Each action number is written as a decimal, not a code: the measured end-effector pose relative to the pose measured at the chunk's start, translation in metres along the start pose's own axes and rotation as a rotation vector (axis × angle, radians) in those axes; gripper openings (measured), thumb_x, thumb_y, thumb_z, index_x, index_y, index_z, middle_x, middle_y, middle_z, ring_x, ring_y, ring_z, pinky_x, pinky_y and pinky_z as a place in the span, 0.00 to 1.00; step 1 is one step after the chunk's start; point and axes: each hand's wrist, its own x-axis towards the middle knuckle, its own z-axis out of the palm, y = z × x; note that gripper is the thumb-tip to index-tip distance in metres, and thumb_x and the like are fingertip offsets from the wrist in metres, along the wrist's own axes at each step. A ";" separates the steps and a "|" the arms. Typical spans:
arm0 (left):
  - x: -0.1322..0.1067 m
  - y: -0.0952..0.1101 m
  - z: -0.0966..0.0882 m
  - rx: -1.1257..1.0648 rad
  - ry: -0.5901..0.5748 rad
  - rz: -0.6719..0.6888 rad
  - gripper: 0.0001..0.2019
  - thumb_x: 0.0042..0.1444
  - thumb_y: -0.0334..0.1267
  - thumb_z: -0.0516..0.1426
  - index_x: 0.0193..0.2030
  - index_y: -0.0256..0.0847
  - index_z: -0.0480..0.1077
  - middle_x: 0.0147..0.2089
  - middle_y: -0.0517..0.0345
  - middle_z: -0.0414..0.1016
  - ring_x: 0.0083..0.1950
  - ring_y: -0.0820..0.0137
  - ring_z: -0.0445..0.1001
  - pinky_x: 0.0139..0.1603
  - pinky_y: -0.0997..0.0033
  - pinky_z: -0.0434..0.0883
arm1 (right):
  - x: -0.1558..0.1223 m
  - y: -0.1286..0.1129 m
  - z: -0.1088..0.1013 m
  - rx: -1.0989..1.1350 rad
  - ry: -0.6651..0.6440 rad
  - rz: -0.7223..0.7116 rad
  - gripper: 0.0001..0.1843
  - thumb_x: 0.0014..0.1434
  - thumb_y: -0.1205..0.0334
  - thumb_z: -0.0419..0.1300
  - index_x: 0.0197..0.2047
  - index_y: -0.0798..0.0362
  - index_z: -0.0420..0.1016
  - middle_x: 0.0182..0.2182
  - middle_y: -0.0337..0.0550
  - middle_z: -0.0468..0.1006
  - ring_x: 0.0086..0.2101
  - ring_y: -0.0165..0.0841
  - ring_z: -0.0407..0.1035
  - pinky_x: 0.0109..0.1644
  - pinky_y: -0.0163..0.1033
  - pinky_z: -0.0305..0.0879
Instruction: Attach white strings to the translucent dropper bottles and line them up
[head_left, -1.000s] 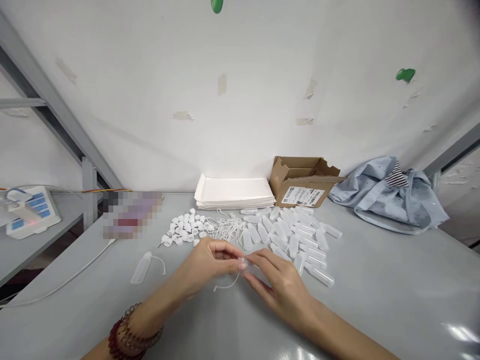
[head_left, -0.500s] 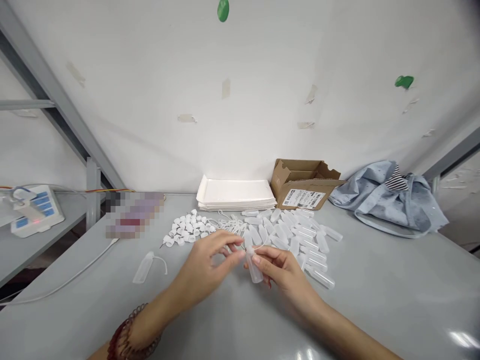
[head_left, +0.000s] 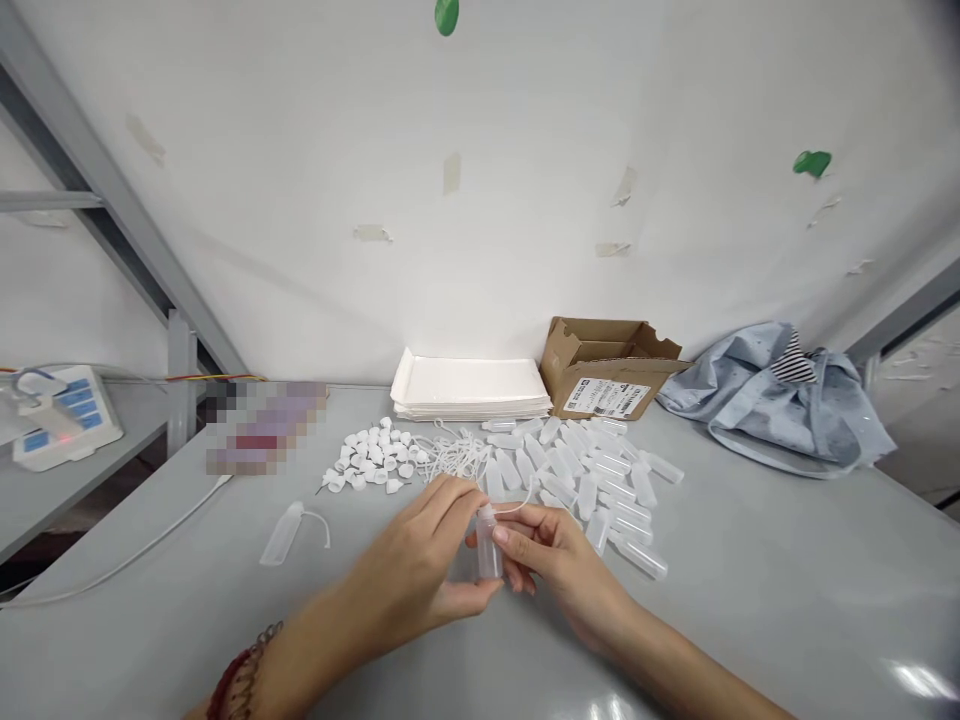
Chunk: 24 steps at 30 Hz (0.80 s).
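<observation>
A small translucent squeeze bottle stands nearly upright between my hands, with a thin white strap trailing from its neck to the right. My left hand grips it end to end, fingers over the top and thumb under the base. From the right side, my right hand pinches the bottle's body between thumb and fingers. Behind lie a heap of similar bottles, a tangle of white straps and a cluster of white caps. Another bottle with a strap lies apart at the left.
At the wall are a stack of white envelopes, an open cardboard box and a light blue cloth bag. A white cable crosses the left of the grey table. A power strip sits far left.
My left hand has moved from beside the bottle's neck to hold its top and base. The bottle has shifted slightly left and stands more upright; the right hand keeps its pinch.
</observation>
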 end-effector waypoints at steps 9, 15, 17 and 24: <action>-0.052 -0.043 -0.044 0.171 -0.094 -0.131 0.21 0.51 0.38 0.60 0.52 0.41 0.62 0.50 0.51 0.69 0.51 0.60 0.67 0.51 0.62 0.67 | -0.003 -0.002 -0.001 -0.487 0.129 0.046 0.13 0.55 0.54 0.57 0.33 0.57 0.74 0.24 0.40 0.75 0.18 0.24 0.63 0.23 0.32 0.57; -0.085 -0.075 -0.064 0.212 -0.118 -0.254 0.21 0.51 0.43 0.61 0.51 0.42 0.66 0.49 0.52 0.71 0.53 0.60 0.64 0.53 0.61 0.66 | -0.004 0.001 0.000 -0.649 0.084 -0.077 0.13 0.59 0.55 0.53 0.32 0.54 0.74 0.23 0.38 0.75 0.20 0.26 0.63 0.25 0.33 0.58; -0.090 -0.081 -0.067 0.218 -0.101 -0.272 0.21 0.50 0.45 0.61 0.50 0.43 0.67 0.49 0.52 0.72 0.54 0.59 0.63 0.54 0.60 0.65 | -0.002 0.003 0.000 -0.704 0.075 -0.109 0.14 0.60 0.55 0.52 0.31 0.54 0.74 0.22 0.38 0.75 0.20 0.26 0.63 0.25 0.33 0.57; -0.096 -0.091 -0.078 0.197 -0.123 -0.376 0.24 0.46 0.52 0.62 0.50 0.47 0.71 0.50 0.52 0.69 0.55 0.56 0.61 0.54 0.56 0.63 | 0.001 0.006 -0.001 -0.794 0.039 -0.179 0.15 0.60 0.55 0.51 0.29 0.52 0.74 0.22 0.38 0.75 0.19 0.28 0.63 0.22 0.34 0.56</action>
